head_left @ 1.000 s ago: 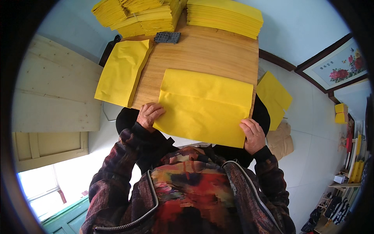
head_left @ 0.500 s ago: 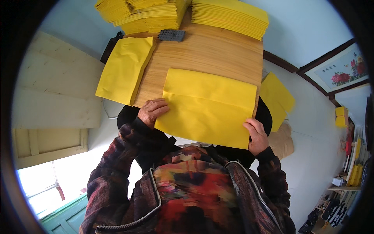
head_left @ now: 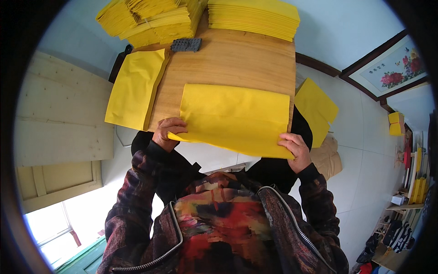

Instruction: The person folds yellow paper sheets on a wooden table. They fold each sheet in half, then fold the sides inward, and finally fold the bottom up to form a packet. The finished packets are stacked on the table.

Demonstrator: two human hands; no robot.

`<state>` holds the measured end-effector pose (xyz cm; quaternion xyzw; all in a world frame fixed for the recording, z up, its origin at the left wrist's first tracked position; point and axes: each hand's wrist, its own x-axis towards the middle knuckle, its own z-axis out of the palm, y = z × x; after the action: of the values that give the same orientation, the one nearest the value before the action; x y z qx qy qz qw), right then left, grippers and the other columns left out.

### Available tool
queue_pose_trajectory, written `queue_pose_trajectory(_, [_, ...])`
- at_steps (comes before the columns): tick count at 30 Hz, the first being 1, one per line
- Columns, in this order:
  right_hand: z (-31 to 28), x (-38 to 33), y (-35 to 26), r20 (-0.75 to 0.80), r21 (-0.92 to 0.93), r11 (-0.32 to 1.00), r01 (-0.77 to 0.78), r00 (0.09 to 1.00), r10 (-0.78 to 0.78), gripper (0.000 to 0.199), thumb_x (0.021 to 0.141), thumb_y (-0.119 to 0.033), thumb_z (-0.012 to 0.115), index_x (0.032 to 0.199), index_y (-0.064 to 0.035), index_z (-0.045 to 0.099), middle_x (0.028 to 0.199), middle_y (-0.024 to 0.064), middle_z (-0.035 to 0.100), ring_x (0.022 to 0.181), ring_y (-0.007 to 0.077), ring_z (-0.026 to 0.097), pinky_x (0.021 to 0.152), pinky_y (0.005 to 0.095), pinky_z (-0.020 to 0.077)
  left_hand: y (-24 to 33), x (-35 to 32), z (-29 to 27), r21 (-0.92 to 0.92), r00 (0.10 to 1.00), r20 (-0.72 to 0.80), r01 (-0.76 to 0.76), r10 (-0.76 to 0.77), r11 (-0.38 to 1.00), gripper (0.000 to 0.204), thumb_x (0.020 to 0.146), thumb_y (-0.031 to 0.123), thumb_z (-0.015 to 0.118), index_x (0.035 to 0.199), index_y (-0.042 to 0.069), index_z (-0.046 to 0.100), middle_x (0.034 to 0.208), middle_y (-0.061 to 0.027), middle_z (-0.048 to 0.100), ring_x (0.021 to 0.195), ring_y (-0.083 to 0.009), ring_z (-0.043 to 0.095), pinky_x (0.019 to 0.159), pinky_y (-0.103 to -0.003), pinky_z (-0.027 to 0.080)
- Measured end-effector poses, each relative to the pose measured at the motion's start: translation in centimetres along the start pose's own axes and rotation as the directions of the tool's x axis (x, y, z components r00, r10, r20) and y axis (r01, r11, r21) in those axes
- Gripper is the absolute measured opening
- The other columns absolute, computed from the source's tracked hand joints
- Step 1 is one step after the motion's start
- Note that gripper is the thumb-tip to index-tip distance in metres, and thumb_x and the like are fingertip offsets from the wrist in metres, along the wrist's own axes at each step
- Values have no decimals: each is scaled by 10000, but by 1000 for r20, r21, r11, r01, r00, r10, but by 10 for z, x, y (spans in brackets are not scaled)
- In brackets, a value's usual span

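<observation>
A wide piece of yellow paper (head_left: 235,107) lies over the near edge of the wooden table (head_left: 228,61), its near part bent and raised. Thin layers show at its near left corner, so it looks like several sheets together. My left hand (head_left: 168,132) is closed on that corner, fingers on top. At the near right corner my right hand (head_left: 296,150) grips the same paper, thumb out of sight. To the left, a folded yellow paper piece (head_left: 134,89) rests on the table, overhanging its left edge.
Two stacks of yellow paper, a tied-looking left stack (head_left: 159,25) and a neater right stack (head_left: 253,20), stand at the table's far side. A dark grey textured block (head_left: 186,44) lies before them. Beyond the right edge are more yellow paper (head_left: 317,109) and a brown bundle (head_left: 326,157).
The paper's near edge has been lifted and bent up, showing less of its near part. Both hands keep hold of its corners. The whole view has shifted slightly.
</observation>
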<state>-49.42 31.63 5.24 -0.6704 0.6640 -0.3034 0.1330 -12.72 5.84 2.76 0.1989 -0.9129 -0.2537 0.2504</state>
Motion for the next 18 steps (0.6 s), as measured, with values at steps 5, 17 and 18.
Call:
queue_pose_trajectory(5, [-1, 7, 1, -69, 122, 986, -112, 990, 121, 137, 856, -89, 595, 957, -7, 638, 987, 136, 639, 919, 311, 599, 811, 353, 477, -2, 2, -4, -371, 934, 79, 352, -349, 859, 175, 764, 34, 714, 938, 53, 706, 959, -91, 670, 935, -254, 615, 805, -345, 487])
queue_pose_trajectory(17, [9, 47, 4, -156, 126, 876, -465, 863, 480, 243, 901, -206, 574, 795, 8, 525, 747, 238, 559, 719, 434, 558, 591, 454, 438, -9, 26, 10, -203, 772, -2, 622, -636, 756, 313, 836, 260, 655, 743, -35, 612, 538, -69, 478, 532, -102, 450, 502, -322, 368])
queue_pose_trajectory(18, [11, 49, 5, -163, 102, 867, -488, 852, 498, 239, 897, -217, 578, 797, -3, 544, 747, 231, 575, 724, 434, 571, 592, 475, 439, -7, 27, 8, -182, 757, 18, 644, -653, 743, 319, 834, 267, 656, 740, -35, 610, 540, -67, 481, 531, -101, 449, 499, -325, 365])
